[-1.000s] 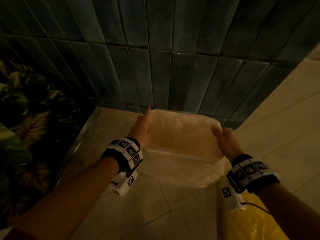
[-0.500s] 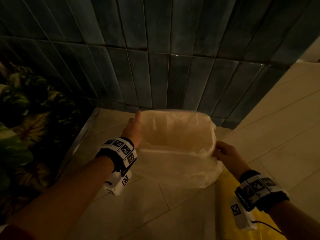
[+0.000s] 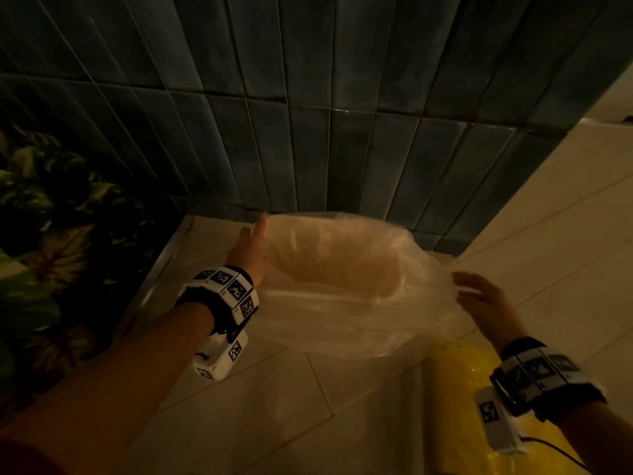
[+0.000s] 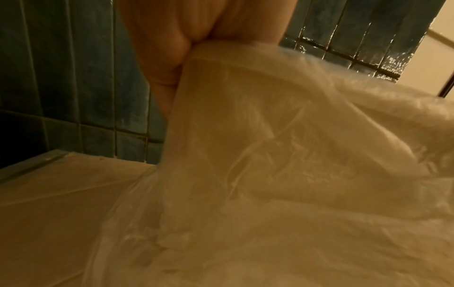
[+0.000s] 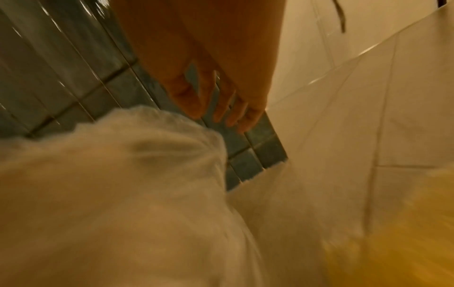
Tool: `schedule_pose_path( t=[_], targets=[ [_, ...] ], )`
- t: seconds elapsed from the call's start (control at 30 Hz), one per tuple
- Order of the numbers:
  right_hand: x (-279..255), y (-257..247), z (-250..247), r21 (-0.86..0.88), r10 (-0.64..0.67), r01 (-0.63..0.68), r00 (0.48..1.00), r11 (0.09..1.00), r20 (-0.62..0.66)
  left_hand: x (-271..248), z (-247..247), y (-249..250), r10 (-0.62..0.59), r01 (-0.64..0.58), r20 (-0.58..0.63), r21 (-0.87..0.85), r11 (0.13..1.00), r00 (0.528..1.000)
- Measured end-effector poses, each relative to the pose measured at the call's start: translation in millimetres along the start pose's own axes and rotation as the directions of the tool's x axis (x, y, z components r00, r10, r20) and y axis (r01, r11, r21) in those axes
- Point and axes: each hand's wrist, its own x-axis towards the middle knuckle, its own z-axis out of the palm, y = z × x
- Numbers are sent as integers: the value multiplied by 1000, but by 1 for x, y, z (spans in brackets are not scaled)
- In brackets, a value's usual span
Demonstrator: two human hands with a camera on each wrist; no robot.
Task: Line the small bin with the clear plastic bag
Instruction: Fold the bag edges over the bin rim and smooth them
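The clear plastic bag [image 3: 342, 303] is draped over the small bin [image 4: 221, 116] on the floor by the tiled wall [image 3: 308, 114]; the left hand [image 3: 251, 250] pinches its edge at the rim; the right hand [image 3: 479, 299], fingers loosely spread, holds nothing; next, I think, it must catch the loose right edge and fold it down.

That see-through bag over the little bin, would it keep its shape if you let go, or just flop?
Probably flop: the clear plastic bag is thin and creased, sagging in loose folds. It looks very light, draping from the left hand gripping its edge. Likely slippery too; its surface has a slight sheen near the right hand.
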Motion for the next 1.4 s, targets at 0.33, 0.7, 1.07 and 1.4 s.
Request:
schedule_pose_path(
  t=[0.33, 0.7, 1.07, 1.4],
  targets=[
    [16, -75, 39, -308, -319, 313, 947, 899, 31, -3, 6, 7, 37, -39, -26, -61, 997, 999],
    [16, -37, 1, -284, -147, 116, 985, 952, -91, 7, -6, 0, -90, 109, 123, -155, 982, 988],
    [22, -76, 33, -359, -307, 328, 944, 873, 116, 9, -4, 60, 384, -395, 179, 25, 918, 906],
    [19, -68, 27, -329, -306, 267, 949, 906, -72, 19, -3, 39, 336, -328, 28, -156, 932, 941]
  ],
)
